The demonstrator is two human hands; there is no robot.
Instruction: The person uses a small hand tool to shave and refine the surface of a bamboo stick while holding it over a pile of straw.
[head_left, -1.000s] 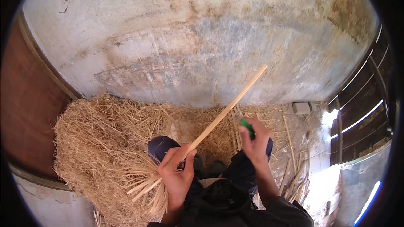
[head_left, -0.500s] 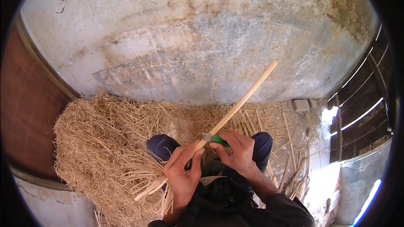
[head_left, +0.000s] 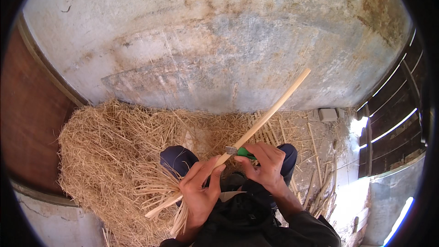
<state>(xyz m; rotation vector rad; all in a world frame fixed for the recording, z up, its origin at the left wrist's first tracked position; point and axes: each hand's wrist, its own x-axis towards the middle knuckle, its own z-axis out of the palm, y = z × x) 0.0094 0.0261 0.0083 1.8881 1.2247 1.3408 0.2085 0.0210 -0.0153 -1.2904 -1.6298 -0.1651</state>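
Observation:
My left hand (head_left: pixel 200 192) is closed round a long, pale wooden stick (head_left: pixel 273 109), which slants from lower left up to the right. At its lower end, thin curled shavings (head_left: pixel 157 185) fan out past my wrist. In my closed right hand (head_left: pixel 266 167) is a knife with a green handle (head_left: pixel 246 153). Its short metal blade lies against the stick just above my left fingertips. The rest of the handle is hidden by my fingers.
A large heap of straw (head_left: pixel 105 151) spreads over the floor at left. Several wooden strips (head_left: pixel 322 185) lie at right, with a grey block (head_left: pixel 327 115) by the stained wall (head_left: pixel 206 41). My knees are bent on both sides of the work.
The stick's far end has shifted a little to the right. My right hand and the knife have slid slightly up and to the right, while my left hand keeps its grip.

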